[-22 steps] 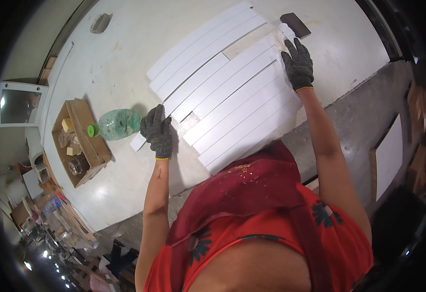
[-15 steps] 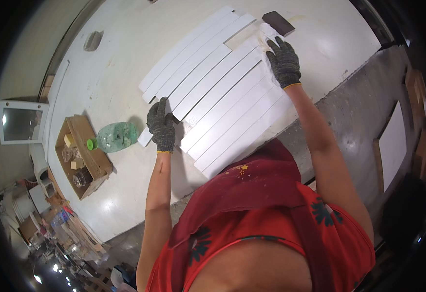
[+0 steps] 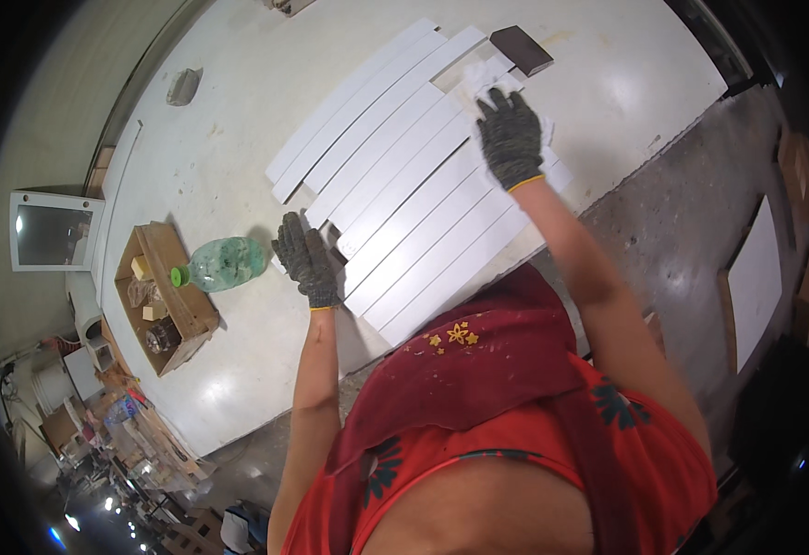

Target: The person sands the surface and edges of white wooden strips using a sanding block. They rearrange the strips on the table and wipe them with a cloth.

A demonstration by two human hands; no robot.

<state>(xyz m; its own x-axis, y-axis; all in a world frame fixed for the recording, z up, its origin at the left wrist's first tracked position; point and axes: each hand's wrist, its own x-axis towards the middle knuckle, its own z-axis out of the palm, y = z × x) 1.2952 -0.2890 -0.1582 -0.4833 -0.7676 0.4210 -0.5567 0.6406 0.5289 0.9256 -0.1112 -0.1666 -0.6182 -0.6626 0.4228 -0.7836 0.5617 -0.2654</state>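
Note:
Several long white strips [image 3: 404,176] lie side by side at a slant, their ends staggered. My right hand [image 3: 512,139], in a dark grey knitted glove, presses a crumpled white cloth [image 3: 487,79] onto the strips near their far right ends; the cloth shows beyond the fingertips and beside the palm. My left hand [image 3: 306,262], gloved alike, rests at the strips' near left ends with its fingers stretched out and nothing visible in them. A dark brown block [image 3: 521,51] lies just beyond the cloth.
Left of my left hand, a green-capped clear bottle [image 3: 227,264] lies on its side against a wooden box [image 3: 182,296] with small blocks and a jar. A greyish lump [image 3: 183,87] sits farther back on the white table [image 3: 238,379]. A white-framed panel [image 3: 55,231] stands at the far left.
My right hand has slid left and a little nearer with the cloth under it. My left hand has shifted slightly nearer and its fingers lie straighter. The view has moved slightly.

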